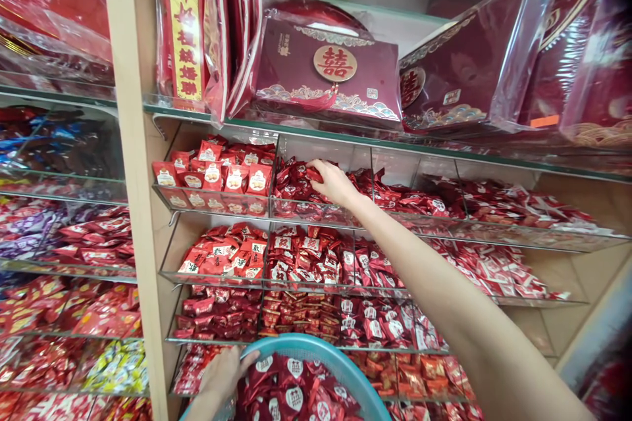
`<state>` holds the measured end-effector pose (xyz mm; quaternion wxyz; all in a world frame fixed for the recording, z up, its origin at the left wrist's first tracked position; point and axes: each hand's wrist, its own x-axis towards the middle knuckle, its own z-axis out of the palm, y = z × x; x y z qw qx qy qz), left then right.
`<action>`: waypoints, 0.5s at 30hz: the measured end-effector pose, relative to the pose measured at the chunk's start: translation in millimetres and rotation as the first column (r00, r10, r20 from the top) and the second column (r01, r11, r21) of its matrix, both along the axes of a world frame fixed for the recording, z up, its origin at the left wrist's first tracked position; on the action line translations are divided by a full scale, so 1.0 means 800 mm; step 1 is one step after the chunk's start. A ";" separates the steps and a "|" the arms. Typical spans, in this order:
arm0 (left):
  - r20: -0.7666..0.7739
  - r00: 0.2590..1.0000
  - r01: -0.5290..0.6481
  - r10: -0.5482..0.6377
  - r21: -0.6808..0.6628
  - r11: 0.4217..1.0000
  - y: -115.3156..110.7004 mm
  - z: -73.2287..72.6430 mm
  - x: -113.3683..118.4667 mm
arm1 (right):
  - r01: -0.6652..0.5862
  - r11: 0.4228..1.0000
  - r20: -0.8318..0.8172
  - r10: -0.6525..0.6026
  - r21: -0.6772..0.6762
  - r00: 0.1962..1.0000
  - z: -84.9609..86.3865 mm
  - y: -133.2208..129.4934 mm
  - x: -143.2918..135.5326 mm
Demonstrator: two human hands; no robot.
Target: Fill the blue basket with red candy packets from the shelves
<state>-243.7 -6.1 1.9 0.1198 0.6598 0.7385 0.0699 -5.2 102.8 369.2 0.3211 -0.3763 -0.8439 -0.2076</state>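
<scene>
My left hand [222,371] grips the left rim of a teal plastic basket [358,368], its fingers closed over the edge. Dark red wrapped sweets [295,398] with white round labels fill the visible part of the basket. Up on the shelf, my right hand [333,181] reaches into a clear compartment of dark red packets [293,174]. Its thumb and fingers are apart, with red wrapping between them. Whether a packet there is gripped is not clear. Left of that compartment are upright red packets [212,174] with white labels.
Glass shelves with clear dividers hold more packets [306,256] below my right hand. Above stands a maroon box [291,69] in plastic wrap, under a glass shelf edge [345,139]. A wooden post [133,145] separates another candy rack on the left.
</scene>
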 end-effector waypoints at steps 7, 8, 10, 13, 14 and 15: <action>-0.011 0.999 0.038 -0.038 0.063 0.997 0.001 -0.007 -0.002 | -0.340 0.939 -0.504 0.269 -0.052 0.820 -0.013 -0.033 0.021; -0.006 1.000 0.030 -0.030 0.057 0.998 0.000 -0.006 -0.002 | -0.413 0.908 -0.587 0.295 -0.074 0.754 -0.019 -0.045 0.022; 0.007 1.000 0.006 -0.006 0.042 0.999 -0.001 -0.003 0.000 | -0.568 0.815 -0.745 0.306 -0.117 0.593 -0.033 -0.071 0.022; 0.010 1.000 -0.019 0.018 0.025 1.000 -0.002 0.000 0.001 | -0.749 0.632 -0.893 0.197 -0.199 0.404 -0.064 -0.109 0.016; 0.002 1.000 -0.017 0.017 0.022 1.000 -0.002 0.001 0.002 | -0.787 0.574 -0.915 0.150 -0.228 0.374 -0.076 -0.119 0.014; -0.008 1.000 -0.013 0.014 0.019 1.000 -0.002 0.002 0.002 | -0.818 0.517 -0.928 0.111 -0.251 0.355 -0.088 -0.127 0.011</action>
